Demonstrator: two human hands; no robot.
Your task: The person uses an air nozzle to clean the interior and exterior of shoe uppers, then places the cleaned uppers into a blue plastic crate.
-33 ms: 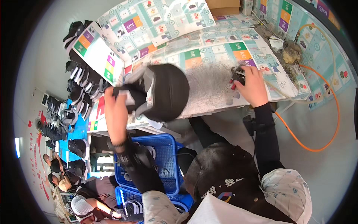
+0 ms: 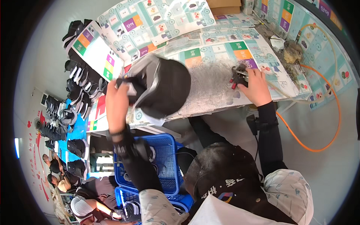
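My left hand (image 2: 117, 103), blurred by motion, grips the left edge of a black cap (image 2: 170, 88) above the worktable. The rounded crown points right, and the pale grey lining shows on the side nearest my hand. Part of the cap's gripped edge is hidden by my fingers. In my right hand (image 2: 258, 88) is a small dark spray gun (image 2: 238, 76) with red parts, held over the right side of the table. Between the cap and the gun lies a patch of grey, fibrous residue (image 2: 210, 84) on the printed sheet.
Printed boards (image 2: 157, 22) stand at the table's back. An orange hose (image 2: 339, 116) loops at the right. Blue plastic baskets (image 2: 174, 165) sit below the table. Dark items with white edges (image 2: 77, 148) fill the left side. Other people (image 2: 84, 208) work at the lower left.
The cap has tilted in my left hand, its crown turning and more of its grey lining coming into view. My right hand and the spray gun have barely moved.
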